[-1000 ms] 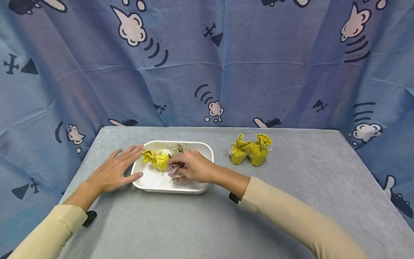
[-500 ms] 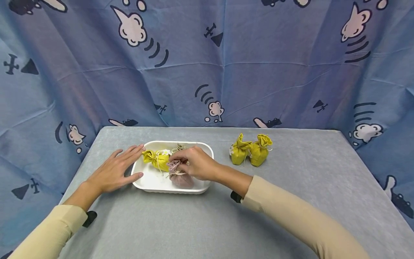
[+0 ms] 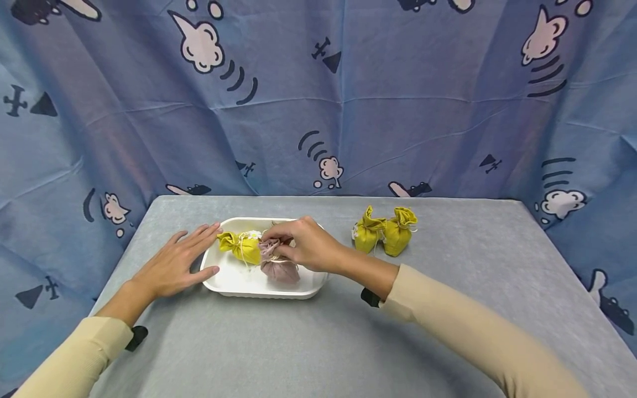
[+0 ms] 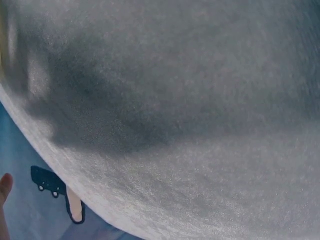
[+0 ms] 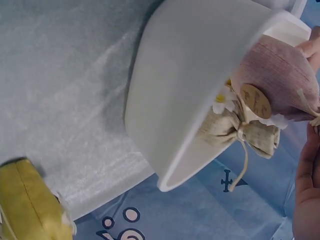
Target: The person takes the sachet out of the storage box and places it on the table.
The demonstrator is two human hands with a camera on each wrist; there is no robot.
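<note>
My right hand [image 3: 316,246] pinches the gathered neck of a mauve drawstring pouch [image 3: 281,271] over the white tray [image 3: 234,286]. In the right wrist view a round brown tag [image 5: 255,101] shows on that pouch. Whether the pouch touches the tray floor I cannot tell. A yellow pouch [image 3: 246,250] lies in the tray's left part. Behind the mauve one is a beige pouch [image 5: 222,127] with a white flower, mostly hidden by my hand in the head view. My left hand [image 3: 171,265] rests with straight fingers at the tray's left rim.
Two yellow pouches [image 3: 368,232] stand side by side on the grey table [image 3: 473,260], right of the tray. A blue patterned curtain [image 3: 278,66] hangs behind the table. The left wrist view shows mostly tabletop.
My right hand has drawn up and slightly to the right, and the mauve pouch in its grip has come up from lower in the tray. My left hand has stayed in place.
</note>
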